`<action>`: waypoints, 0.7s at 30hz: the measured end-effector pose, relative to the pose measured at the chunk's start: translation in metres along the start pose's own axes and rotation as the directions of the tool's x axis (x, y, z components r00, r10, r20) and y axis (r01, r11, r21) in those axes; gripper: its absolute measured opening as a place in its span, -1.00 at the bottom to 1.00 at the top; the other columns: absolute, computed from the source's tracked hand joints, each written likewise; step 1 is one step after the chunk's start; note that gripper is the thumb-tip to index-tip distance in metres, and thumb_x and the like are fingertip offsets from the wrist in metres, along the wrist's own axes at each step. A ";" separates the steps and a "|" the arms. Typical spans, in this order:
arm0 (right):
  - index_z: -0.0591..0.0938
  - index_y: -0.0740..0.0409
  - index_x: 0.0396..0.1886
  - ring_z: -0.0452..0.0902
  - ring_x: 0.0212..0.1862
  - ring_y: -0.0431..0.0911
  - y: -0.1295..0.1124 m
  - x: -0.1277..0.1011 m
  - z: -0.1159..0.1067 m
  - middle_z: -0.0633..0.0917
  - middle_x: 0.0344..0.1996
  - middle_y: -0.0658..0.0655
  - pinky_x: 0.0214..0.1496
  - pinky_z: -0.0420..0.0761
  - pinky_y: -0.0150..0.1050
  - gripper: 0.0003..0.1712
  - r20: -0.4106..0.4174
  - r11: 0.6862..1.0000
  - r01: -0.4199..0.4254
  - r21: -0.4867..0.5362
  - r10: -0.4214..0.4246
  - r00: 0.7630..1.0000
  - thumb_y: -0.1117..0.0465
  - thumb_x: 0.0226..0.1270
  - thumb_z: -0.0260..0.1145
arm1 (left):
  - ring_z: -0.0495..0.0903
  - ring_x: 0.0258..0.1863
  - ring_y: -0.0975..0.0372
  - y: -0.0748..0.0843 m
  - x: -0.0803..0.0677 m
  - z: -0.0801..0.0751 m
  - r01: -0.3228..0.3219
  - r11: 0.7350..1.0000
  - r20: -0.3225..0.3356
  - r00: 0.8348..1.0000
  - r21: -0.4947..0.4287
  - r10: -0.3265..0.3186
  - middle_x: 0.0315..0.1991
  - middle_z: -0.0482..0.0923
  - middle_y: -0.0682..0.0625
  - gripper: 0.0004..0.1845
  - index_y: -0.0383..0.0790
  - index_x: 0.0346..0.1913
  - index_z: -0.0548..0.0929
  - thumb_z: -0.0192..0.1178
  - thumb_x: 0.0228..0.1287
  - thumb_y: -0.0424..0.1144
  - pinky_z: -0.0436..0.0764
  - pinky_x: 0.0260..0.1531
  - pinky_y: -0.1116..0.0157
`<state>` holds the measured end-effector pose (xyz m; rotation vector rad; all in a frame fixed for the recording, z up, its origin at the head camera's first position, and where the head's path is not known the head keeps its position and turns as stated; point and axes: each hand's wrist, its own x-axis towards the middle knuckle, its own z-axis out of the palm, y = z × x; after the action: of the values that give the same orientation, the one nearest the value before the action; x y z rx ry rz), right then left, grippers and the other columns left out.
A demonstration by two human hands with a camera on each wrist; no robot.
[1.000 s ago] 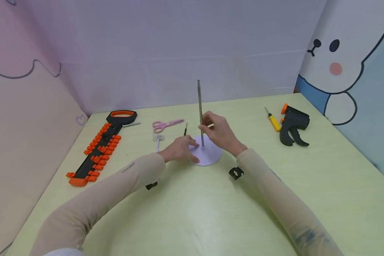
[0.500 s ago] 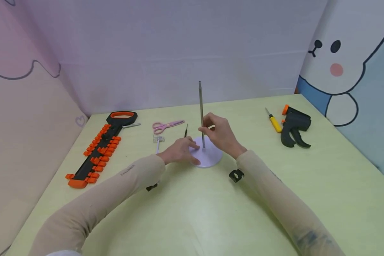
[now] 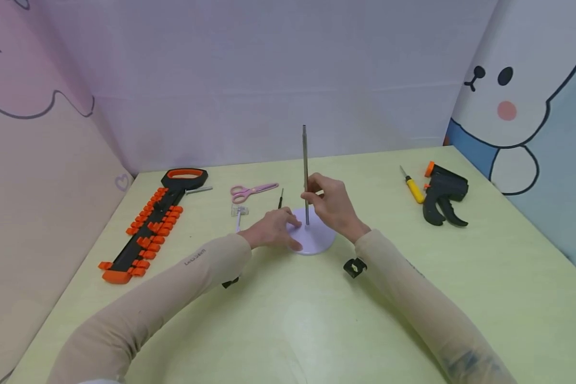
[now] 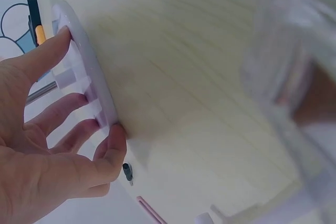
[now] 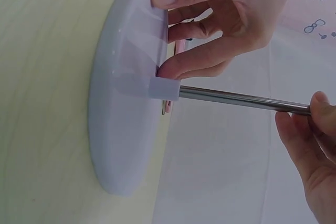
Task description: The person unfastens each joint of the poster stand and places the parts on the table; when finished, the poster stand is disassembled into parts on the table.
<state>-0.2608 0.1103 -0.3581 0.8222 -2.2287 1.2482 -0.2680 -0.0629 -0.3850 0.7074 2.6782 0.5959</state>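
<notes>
A round pale lilac base (image 3: pixel 318 241) lies flat on the table. From the short collar at its middle rises a thin metal pole (image 3: pixel 305 154), nearly upright. My left hand (image 3: pixel 271 228) holds the base at its left side; in the left wrist view its thumb and little finger grip the rim, while other fingers rest on top. The thumb and fingers of my right hand (image 3: pixel 335 207) pinch the pole a little above the collar. In the right wrist view, the pole (image 5: pixel 236 99) meets the collar (image 5: pixel 165 88), and its upper end is out of frame.
Pink scissors (image 3: pixel 253 191), a small dark screwdriver (image 3: pixel 280 199) and a clear-ended piece (image 3: pixel 240 210) lie behind the left hand. An orange-and-black clip rack (image 3: pixel 153 224) and a metal rod (image 3: pixel 199 190) lie left. Right are a yellow screwdriver (image 3: pixel 414 189) and a black trigger tool (image 3: pixel 444 192).
The head view has shifted slightly. The pole stands a touch more upright, with the right hand still pinching it; the left hand stays on the base.
</notes>
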 end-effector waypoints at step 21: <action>0.55 0.33 -0.33 0.61 -0.34 -0.05 0.000 0.003 -0.003 0.65 -0.43 0.24 -0.31 0.63 -0.31 -0.87 0.026 0.999 -0.013 0.048 0.012 1.000 0.50 0.15 0.33 | 0.44 0.03 0.10 0.001 0.002 -0.002 -0.001 1.000 0.026 1.000 0.019 0.000 0.04 0.43 -0.07 -0.34 -0.20 0.13 0.61 0.51 -0.10 -0.04 0.44 0.03 0.22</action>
<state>-0.2626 0.1117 -0.3549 0.8482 -2.2354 1.3090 -0.2697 -0.0617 -0.3826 0.7163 2.6636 0.5582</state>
